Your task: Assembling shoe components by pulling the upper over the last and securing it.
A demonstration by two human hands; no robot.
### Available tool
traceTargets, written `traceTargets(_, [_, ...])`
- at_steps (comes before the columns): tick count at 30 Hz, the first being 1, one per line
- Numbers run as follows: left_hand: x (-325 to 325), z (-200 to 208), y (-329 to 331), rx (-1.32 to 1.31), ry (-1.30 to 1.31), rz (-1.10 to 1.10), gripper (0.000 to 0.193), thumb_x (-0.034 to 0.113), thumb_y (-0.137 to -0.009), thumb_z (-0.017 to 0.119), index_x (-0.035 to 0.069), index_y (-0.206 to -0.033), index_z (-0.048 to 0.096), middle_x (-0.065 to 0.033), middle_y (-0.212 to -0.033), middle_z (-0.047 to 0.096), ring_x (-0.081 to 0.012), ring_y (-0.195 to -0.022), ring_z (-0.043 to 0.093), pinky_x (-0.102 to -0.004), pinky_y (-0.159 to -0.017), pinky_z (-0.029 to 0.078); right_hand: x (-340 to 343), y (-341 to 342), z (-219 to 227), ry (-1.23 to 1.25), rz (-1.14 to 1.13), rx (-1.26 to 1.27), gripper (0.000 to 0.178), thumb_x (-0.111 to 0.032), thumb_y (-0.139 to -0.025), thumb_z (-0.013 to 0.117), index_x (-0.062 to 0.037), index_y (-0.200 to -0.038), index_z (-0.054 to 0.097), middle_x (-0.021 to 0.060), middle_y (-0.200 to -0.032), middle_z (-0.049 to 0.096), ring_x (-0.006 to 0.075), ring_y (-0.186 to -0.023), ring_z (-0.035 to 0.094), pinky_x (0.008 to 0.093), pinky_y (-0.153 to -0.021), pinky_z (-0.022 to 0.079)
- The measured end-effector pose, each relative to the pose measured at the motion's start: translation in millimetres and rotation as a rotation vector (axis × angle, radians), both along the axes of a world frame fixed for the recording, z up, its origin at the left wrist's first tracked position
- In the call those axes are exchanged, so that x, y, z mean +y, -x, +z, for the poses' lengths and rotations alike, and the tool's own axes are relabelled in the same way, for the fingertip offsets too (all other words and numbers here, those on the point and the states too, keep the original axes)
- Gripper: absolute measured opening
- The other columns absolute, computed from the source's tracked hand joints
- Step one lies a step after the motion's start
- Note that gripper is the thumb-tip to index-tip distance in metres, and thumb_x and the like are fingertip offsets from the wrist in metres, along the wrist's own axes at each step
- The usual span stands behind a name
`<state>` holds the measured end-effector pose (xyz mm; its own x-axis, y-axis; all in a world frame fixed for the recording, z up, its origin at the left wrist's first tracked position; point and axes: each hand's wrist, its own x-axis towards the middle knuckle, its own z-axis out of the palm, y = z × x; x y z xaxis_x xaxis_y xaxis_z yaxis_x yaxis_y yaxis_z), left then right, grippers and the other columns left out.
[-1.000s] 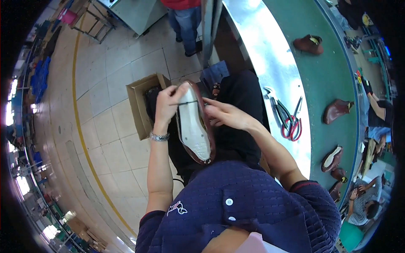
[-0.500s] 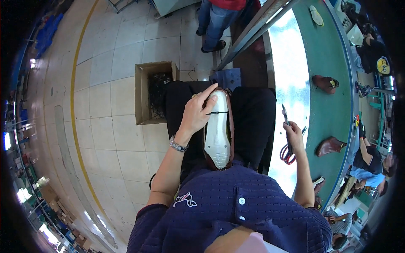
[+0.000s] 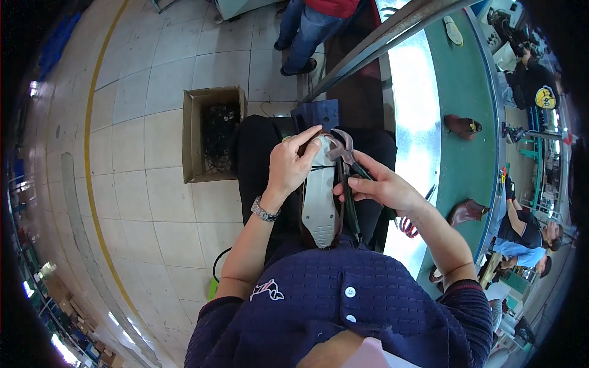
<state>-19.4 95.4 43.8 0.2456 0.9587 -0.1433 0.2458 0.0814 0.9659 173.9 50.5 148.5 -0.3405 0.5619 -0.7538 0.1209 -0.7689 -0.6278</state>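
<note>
Right hand brought pincers to shoe; left hand grips its toe

At my ten o'clock an open cardboard box sits on the tiled floor; brown shoes ride the green conveyor at two.

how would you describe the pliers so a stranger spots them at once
Start at the upturned brown shoe with the pale grey sole on the person's lap. The dark metal pliers sit in the right hand, biting its toe end. Unlike the red-handled tool lying on the metal bench, they are held.
</note>
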Motion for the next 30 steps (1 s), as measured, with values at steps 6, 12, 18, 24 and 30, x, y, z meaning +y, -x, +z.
traceTargets(6, [-1,0,1,-0.001,-0.016,0.025,0.03,0.023,-0.088,0.062,0.01,-0.114,0.069,-0.0126,-0.083,0.069,-0.0174,-0.059,0.057,-0.0294,-0.057,0.044,0,13,-2,-0.105,0.056,-0.174,0.054,-0.013,-0.101,0.047,-0.009,-0.149,0.023,0.0054,-0.091,0.059,0.0127,-0.077,0.059,0.0297,-0.07,0.054])
traceTargets(12, [-5,-6,-4,-0.007,-0.133,0.069,0.027,0.02,-0.087,0.063,0.01,-0.111,0.071,-0.0104,-0.068,0.06,-0.0193,-0.057,0.054,-0.0316,-0.055,0.042,-20,16,-18,-0.438,0.199,-0.428,0.058,-0.011,-0.1,0.047,-0.0061,-0.15,0.016,0.0092,-0.075,0.061,0.0166,-0.063,0.063,0.0313,-0.062,0.054])
traceTargets(18, [-8,-3,-5,0.055,-0.203,0.084,0.027,0.017,-0.087,0.064,0.01,-0.112,0.07,-0.0093,-0.063,0.054,-0.0193,-0.056,0.052,-0.0318,-0.053,0.041,-28,13,-29,-0.566,0.221,-0.474,0.058,-0.012,-0.099,0.049,-0.0053,-0.148,0.019,0.0139,-0.073,0.065,0.0238,-0.062,0.066,0.034,-0.062,0.054])
traceTargets(24, [-1,-1,3,0.013,-0.175,-0.009,0.028,0.022,-0.086,0.068,0.008,-0.111,0.071,-0.0091,-0.076,0.067,-0.0175,-0.061,0.058,-0.0267,-0.057,0.045,-7,1,-3,-0.58,0.494,-0.607,0.052,-0.008,-0.096,0.051,-0.003,-0.142,0.027,0.0209,-0.07,0.064,0.0342,-0.059,0.065,0.0416,-0.055,0.05])
traceTargets(30, [3,-2,-6,-0.108,-0.069,0.119,0.024,0.024,-0.087,0.069,0.007,-0.103,0.074,-0.0122,-0.085,0.071,-0.0148,-0.065,0.062,-0.0253,-0.061,0.047,-1,0,4,-0.527,0.54,-0.677,0.054,-0.01,-0.096,0.052,-0.0043,-0.143,0.027,0.0243,-0.073,0.064,0.0366,-0.06,0.065,0.0442,-0.056,0.05])
